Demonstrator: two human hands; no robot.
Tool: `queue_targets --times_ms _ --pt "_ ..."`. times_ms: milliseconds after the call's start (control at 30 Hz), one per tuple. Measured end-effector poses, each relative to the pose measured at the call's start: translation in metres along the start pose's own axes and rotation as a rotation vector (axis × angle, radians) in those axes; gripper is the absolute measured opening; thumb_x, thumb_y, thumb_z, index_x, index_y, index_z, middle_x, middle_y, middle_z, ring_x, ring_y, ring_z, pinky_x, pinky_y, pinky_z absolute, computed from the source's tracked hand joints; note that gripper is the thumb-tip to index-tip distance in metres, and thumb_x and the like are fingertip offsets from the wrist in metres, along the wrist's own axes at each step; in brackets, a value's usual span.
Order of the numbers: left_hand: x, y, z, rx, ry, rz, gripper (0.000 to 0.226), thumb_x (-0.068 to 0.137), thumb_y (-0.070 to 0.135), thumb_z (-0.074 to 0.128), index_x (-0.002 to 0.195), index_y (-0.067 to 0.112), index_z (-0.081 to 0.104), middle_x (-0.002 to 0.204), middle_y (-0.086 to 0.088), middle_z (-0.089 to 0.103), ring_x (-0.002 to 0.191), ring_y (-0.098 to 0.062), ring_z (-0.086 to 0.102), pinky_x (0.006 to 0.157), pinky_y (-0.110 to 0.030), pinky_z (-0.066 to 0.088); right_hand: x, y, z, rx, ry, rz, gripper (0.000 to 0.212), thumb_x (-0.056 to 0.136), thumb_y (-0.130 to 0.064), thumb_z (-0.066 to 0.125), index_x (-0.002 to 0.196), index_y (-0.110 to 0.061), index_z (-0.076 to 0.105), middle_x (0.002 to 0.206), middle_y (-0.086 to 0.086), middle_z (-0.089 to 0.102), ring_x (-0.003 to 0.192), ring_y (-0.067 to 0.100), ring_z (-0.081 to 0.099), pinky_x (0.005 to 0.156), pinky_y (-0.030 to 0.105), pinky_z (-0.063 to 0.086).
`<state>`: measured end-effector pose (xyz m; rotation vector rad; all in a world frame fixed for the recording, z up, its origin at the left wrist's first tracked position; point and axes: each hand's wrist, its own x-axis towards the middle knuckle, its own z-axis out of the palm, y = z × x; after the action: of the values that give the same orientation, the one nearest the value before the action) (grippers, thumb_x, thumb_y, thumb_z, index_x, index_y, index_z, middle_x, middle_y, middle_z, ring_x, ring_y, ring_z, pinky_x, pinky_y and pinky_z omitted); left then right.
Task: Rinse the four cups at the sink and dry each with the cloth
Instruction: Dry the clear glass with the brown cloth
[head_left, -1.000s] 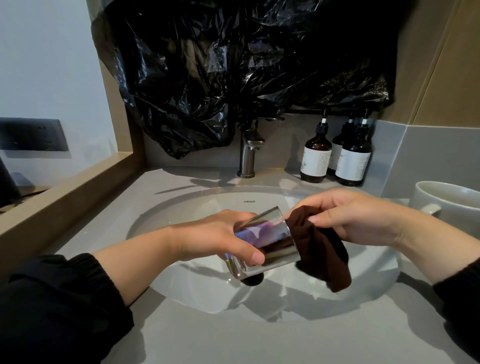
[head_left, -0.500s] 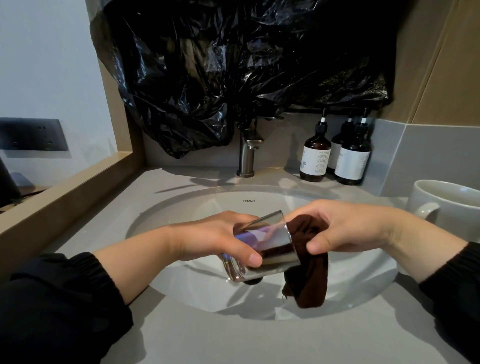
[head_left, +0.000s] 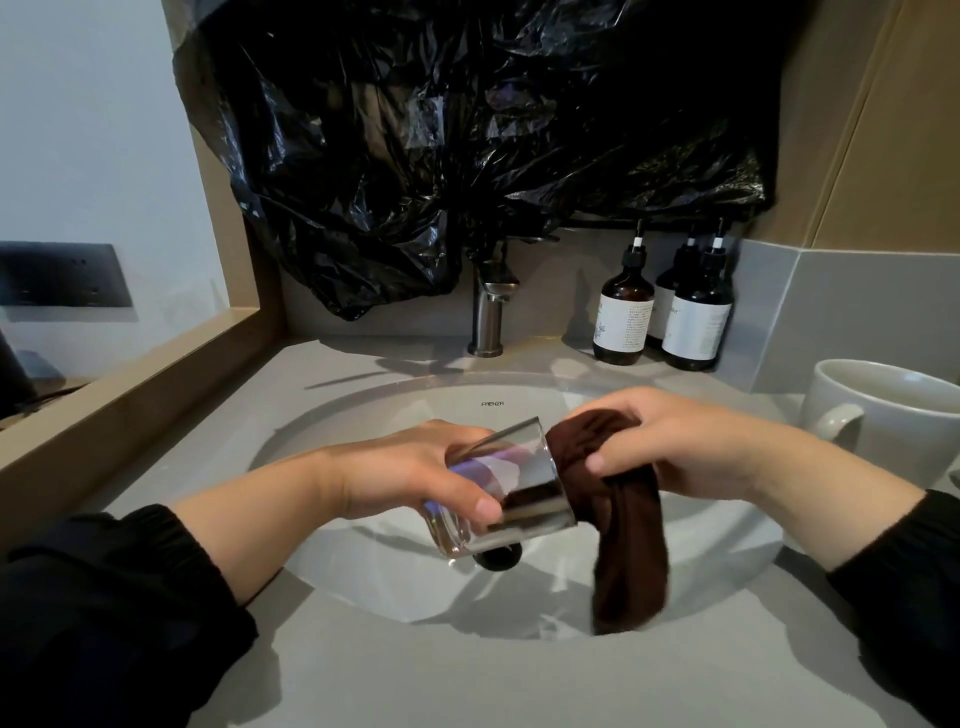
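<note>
Over the white sink basin (head_left: 363, 582) my left hand (head_left: 410, 473) grips a clear glass cup (head_left: 511, 480) tilted on its side, mouth toward the right. My right hand (head_left: 685, 447) pinches a dark brown cloth (head_left: 623, 545) pressed against the cup's mouth; part of the cloth shows inside the glass and its loose end hangs down over the basin. A white mug (head_left: 893, 426) stands on the counter at the right edge.
A metal faucet (head_left: 488, 317) stands behind the basin, no water running. Three dark pump bottles (head_left: 670, 312) sit at the back right. A black plastic bag (head_left: 467, 145) covers the wall above. A wooden ledge (head_left: 130, 395) borders the grey counter on the left.
My right hand has turned, and the cloth's loose end has swung from a bunch at the right to hanging straight down. The cup has stayed tilted in my left hand.
</note>
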<state>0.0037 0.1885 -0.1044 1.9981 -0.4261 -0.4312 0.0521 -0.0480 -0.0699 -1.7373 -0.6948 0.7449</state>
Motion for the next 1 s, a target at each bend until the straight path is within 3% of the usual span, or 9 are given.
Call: queue_targets --times_ms 167,233,367,467,600,700,867,933,1000 --pt "0.002 0.009 0.003 0.251 0.241 0.001 0.068 0.056 0.047 0.078 0.117 0.026 0.058 0.1 0.001 0.066 0.089 -0.015 0.063 0.079 -0.032 0.052 0.003 0.006 -0.007 0.175 0.226 0.024 0.034 0.066 -0.007 0.068 0.098 0.004 0.063 0.078 0.014 0.066 0.065 0.021 0.065 0.06 0.024 0.054" --pt "0.003 0.013 0.012 0.363 0.26 0.031 0.063 0.063 0.039 0.083 0.117 0.039 0.052 0.102 0.014 0.062 0.091 -0.007 0.062 0.081 -0.026 0.053 0.006 0.008 0.004 0.204 0.096 0.031 0.028 0.072 -0.003 0.065 0.099 0.002 0.065 0.087 0.016 0.069 0.075 0.023 0.067 0.067 0.026 0.056" --pt "0.006 0.005 0.019 0.715 0.267 0.116 0.088 0.062 0.047 0.081 0.137 0.045 0.035 0.12 0.019 0.056 0.106 -0.005 0.055 0.092 -0.03 0.05 0.009 0.015 0.018 0.25 -0.105 0.112 0.036 0.068 0.0 0.057 0.103 0.004 0.065 0.095 0.018 0.068 0.085 0.027 0.067 0.077 0.032 0.056" --pt "0.007 0.003 0.011 0.747 0.387 0.113 0.095 0.064 0.047 0.081 0.142 0.045 0.026 0.13 0.015 0.051 0.107 -0.005 0.052 0.094 -0.028 0.048 0.01 0.01 0.013 0.464 0.075 0.078 0.039 0.063 0.007 0.055 0.101 0.006 0.063 0.088 0.022 0.066 0.079 0.03 0.065 0.072 0.035 0.057" --pt "0.006 0.004 0.01 0.847 0.479 0.111 0.098 0.071 0.047 0.079 0.147 0.044 0.017 0.136 0.016 0.044 0.1 0.001 0.041 0.087 -0.015 0.036 0.008 0.002 0.006 0.493 0.318 0.037 0.02 0.085 0.004 0.045 0.095 0.005 0.062 0.072 0.018 0.067 0.059 0.023 0.065 0.056 0.028 0.057" --pt "0.009 0.004 0.017 0.844 0.485 0.137 0.094 0.07 0.047 0.078 0.145 0.044 0.02 0.132 0.016 0.046 0.107 -0.003 0.046 0.094 -0.021 0.041 0.009 0.004 0.02 0.427 0.302 0.072 0.024 0.088 0.004 0.048 0.107 0.01 0.061 0.101 0.028 0.068 0.084 0.033 0.067 0.073 0.035 0.058" --pt "0.011 0.004 0.016 0.752 0.595 0.195 0.088 0.064 0.046 0.081 0.137 0.041 0.032 0.12 0.017 0.053 0.103 -0.005 0.052 0.092 -0.03 0.049 0.0 -0.008 0.025 0.702 0.303 -0.006 0.019 0.079 -0.002 0.052 0.092 0.0 0.065 0.082 0.018 0.069 0.07 0.027 0.067 0.067 0.036 0.059" --pt "0.011 0.0 0.014 0.666 0.642 0.164 0.092 0.061 0.05 0.081 0.137 0.043 0.03 0.115 0.017 0.055 0.1 -0.004 0.054 0.09 -0.031 0.051 -0.007 -0.017 0.02 0.597 0.482 -0.152 0.014 0.084 -0.002 0.053 0.082 -0.006 0.067 0.067 0.01 0.068 0.057 0.019 0.066 0.054 0.028 0.057" --pt "0.013 -0.002 0.014 0.575 0.658 0.146 0.092 0.057 0.054 0.079 0.134 0.046 0.03 0.111 0.016 0.059 0.1 -0.005 0.056 0.089 -0.032 0.052 -0.016 -0.02 0.016 0.089 0.566 -0.361 0.026 0.079 0.003 0.059 0.084 -0.019 0.073 0.073 -0.004 0.072 0.067 0.008 0.067 0.06 0.018 0.054"
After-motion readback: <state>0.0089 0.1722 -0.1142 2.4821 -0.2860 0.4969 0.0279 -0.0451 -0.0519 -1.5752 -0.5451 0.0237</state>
